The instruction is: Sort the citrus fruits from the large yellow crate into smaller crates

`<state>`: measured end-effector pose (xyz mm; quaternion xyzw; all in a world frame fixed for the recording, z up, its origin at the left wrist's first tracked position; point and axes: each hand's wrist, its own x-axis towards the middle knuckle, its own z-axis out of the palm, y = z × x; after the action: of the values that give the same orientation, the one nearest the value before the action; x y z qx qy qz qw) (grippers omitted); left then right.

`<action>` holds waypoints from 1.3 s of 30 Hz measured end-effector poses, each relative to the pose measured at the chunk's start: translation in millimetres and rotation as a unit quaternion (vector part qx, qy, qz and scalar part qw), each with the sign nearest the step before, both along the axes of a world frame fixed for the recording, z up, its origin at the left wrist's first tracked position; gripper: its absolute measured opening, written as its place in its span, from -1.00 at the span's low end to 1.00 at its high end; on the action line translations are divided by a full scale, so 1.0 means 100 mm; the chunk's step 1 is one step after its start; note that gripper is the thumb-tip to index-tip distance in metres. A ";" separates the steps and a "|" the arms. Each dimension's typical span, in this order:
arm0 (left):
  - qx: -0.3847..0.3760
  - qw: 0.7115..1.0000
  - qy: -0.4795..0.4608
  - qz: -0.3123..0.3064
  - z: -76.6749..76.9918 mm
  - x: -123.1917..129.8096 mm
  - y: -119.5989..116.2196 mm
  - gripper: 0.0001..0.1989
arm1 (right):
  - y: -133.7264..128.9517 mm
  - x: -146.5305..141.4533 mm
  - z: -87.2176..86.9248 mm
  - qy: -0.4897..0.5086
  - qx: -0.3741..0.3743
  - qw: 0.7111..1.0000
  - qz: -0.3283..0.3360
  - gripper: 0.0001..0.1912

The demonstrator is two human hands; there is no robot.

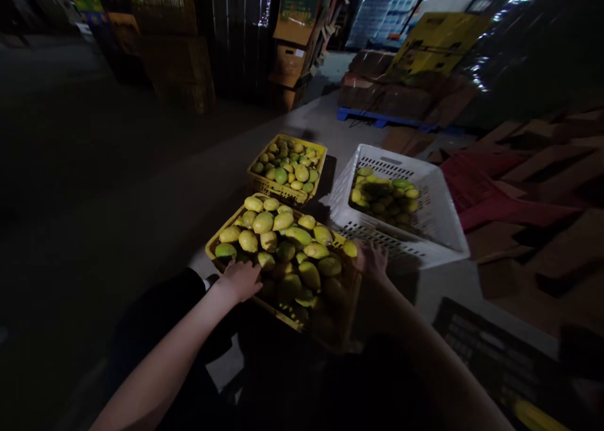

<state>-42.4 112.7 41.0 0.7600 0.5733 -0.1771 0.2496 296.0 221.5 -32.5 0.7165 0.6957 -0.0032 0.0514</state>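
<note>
A yellow crate [211, 248] heaped with yellow-green lemons [263, 223] is close in front of me. My left hand [242, 280] rests at its near left edge, fingers spread over the fruit beside a greener lemon [225, 250]; nothing shows in its grasp. Over the crate's right edge, my right hand [372, 259] has its fingers around a yellow lemon [350, 248], near the wall of a white crate [438, 198]. That white crate holds more lemons, partly in shadow.
A smaller yellow crate [322, 151] of lemons and green fruit sits just beyond. Flattened cardboard [552, 179] and a red crate [491, 189] lie at the right. Stacked boxes [290, 60] and a blue pallet [377, 119] stand behind. A dark crate [495, 349] is at the lower right.
</note>
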 end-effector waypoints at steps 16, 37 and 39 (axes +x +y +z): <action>-0.007 0.998 0.008 -0.064 -0.05 0.35 -0.10 -0.55 | -1.26 -0.42 1.27 0.790 0.260 0.529 -0.168 -0.48; 0.047 0.995 0.058 -0.066 -0.92 1.10 0.24 -0.20 | -1.39 -0.63 0.95 0.711 0.104 0.691 -0.077 -0.44; 0.041 0.995 0.060 -0.063 -0.91 1.09 0.26 -0.15 | -1.38 -0.64 0.96 0.717 0.094 0.686 -0.082 -0.43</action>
<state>67.1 138.7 -49.9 0.7921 0.5451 -0.2142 0.1719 231.6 83.4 63.7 0.5510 0.4552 -0.4549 -0.5313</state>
